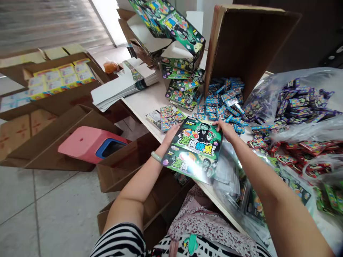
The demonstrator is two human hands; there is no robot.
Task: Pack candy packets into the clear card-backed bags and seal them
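Observation:
A flat green and black printed carton [197,142] with a cartoon figure is held between both hands over the table's front edge. My left hand [173,134] grips its left side, partly hidden behind it. At the upper right corner, the fingers of my right hand [223,129] are closed on the carton. Just beyond it lie small packs of sweets [167,116] in a row and a loose heap of blue packets [225,103]. Plastic sleeves [227,167] lie under my right forearm.
An upright cardboard box [249,46] and stacked printed cartons [182,85] stand behind. Bags of purple packets [302,103] and red packets [297,153] lie right. White card sheets [125,87] overhang the left edge, near a pink stool [85,142] and open boxes.

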